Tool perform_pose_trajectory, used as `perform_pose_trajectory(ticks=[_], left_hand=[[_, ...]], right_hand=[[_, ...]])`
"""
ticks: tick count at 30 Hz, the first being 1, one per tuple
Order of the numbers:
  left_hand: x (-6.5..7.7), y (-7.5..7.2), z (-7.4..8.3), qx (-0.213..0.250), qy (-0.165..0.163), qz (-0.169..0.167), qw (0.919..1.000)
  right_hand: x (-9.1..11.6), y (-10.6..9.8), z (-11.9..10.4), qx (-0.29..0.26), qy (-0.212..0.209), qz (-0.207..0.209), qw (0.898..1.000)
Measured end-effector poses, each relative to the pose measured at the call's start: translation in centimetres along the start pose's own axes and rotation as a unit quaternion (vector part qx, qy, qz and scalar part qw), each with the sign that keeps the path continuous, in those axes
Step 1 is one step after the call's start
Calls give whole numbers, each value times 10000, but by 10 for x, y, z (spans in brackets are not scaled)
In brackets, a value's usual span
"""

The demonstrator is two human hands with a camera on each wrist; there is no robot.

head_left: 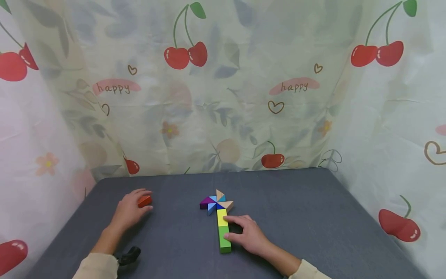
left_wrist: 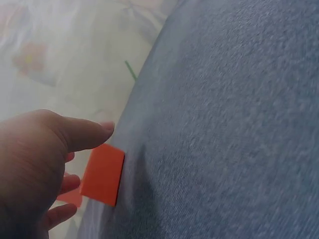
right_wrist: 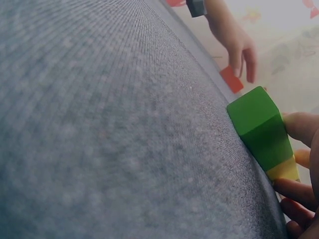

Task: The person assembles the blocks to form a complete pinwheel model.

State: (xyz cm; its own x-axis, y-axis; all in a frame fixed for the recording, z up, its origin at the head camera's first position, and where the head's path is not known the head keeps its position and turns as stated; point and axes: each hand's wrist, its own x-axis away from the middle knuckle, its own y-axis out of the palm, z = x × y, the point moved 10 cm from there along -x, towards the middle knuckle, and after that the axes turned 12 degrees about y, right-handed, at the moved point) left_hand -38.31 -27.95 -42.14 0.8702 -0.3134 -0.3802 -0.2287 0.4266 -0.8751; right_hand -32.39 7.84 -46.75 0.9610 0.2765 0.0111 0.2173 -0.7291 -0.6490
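My left hand (head_left: 128, 210) is around a red-orange block (head_left: 144, 201) on the left of the table, thumb and fingers apart. In the left wrist view the thumb passes over the block's upper edge without a clear grip. My right hand (head_left: 250, 235) touches the right side of a yellow block (head_left: 222, 216) and a green block (head_left: 224, 232) with extended forefinger and thumb. These two lie end to end in a straight column. At its far end, triangular blocks form a pinwheel, with a purple block (head_left: 206, 202), wood-coloured blocks (head_left: 228, 205) and blue ones.
The dark grey table (head_left: 296, 209) has its far edge against a cherry-printed curtain (head_left: 226, 116), which also hangs along both sides. A black strap piece (head_left: 129, 255) is on the left wrist.
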Motion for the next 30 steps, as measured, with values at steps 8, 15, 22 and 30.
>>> perform_pose_trajectory(ticks=[8, 15, 22, 30], left_hand=[[4, 0, -14, 331, -395, 4, 9987], [10, 0, -25, 584, -717, 3, 9957], [12, -3, -31, 599, -924, 66, 9939], [17, 3, -47, 925, -1128, 207, 9891]], right_hand=[[0, 0, 0, -10, 11, -2, 10000], [-1, 0, -1, -24, -15, -22, 10000], [-1, -2, -3, -7, -113, 55, 9999], [0, 0, -1, 30, -67, 43, 10000]])
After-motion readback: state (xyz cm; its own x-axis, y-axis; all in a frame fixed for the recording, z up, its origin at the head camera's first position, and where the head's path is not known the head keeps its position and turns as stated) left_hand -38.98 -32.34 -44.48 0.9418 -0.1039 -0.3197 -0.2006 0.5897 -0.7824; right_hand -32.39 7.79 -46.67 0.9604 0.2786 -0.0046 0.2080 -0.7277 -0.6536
